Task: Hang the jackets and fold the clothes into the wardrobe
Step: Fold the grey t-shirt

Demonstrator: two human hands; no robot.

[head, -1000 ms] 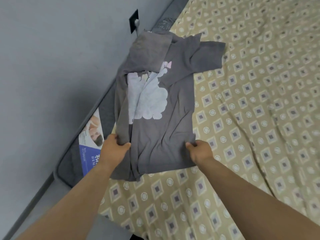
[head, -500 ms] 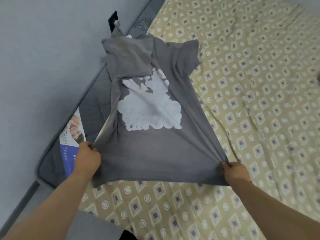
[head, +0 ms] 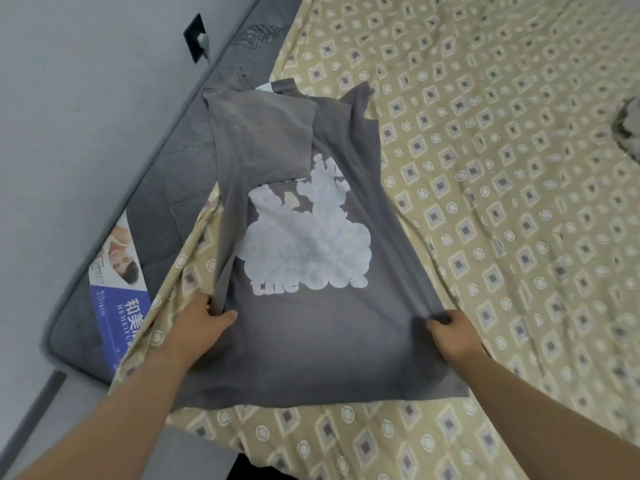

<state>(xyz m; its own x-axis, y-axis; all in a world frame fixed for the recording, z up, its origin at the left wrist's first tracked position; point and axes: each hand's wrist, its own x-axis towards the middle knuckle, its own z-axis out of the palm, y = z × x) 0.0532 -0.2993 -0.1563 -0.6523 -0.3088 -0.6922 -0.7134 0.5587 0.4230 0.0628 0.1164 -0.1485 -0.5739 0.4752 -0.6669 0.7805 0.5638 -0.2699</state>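
A grey T-shirt point(head: 322, 341) with a white cloud-shaped print lies spread on the bed, its hem toward me. One sleeve is folded over the chest at the top left. My left hand point(head: 204, 323) pinches the shirt's left side edge. At the right side edge, my right hand point(head: 453, 336) grips the fabric. Both hands sit a little above the hem.
The bed point(head: 502, 202) carries a beige sheet with a diamond pattern. A dark grey mattress edge point(head: 166, 188) with a blue label point(head: 119, 306) runs along the grey wall at left. A black wall socket point(head: 195, 38) is at top. Some grey cloth point(head: 628, 126) lies at the right edge.
I pulled the bunched shirt wide apart, then laid it flat on the bed. My hands have moved from the hem corners up along the side edges.
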